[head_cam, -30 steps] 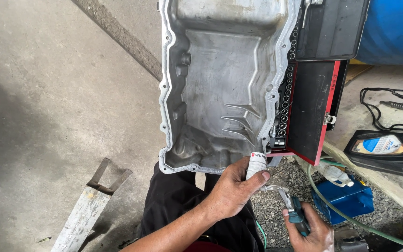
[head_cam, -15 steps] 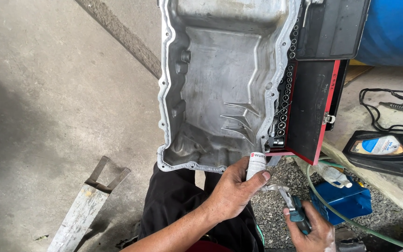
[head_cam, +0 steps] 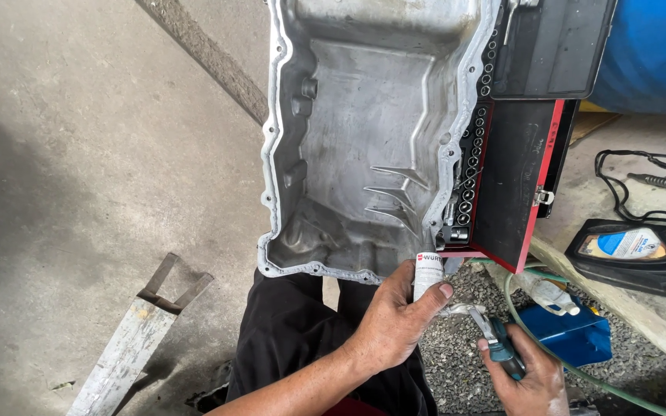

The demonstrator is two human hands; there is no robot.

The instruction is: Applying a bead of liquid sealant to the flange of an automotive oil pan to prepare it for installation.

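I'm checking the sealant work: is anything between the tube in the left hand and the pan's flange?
Nothing visible: the left hand holds the white tube right at the aluminium pan near edge. The right hand holds pliers off to the side.

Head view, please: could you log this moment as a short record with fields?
Setting: concrete floor with a gravel patch
Left hand: gripping a white tube, nozzle at the pan's near edge
Right hand: holding green-handled pliers
Main part: grey cast metal pan, open side up, inside bare
Beside it: red socket case, lid open
Far right: black oil jug, blue drum
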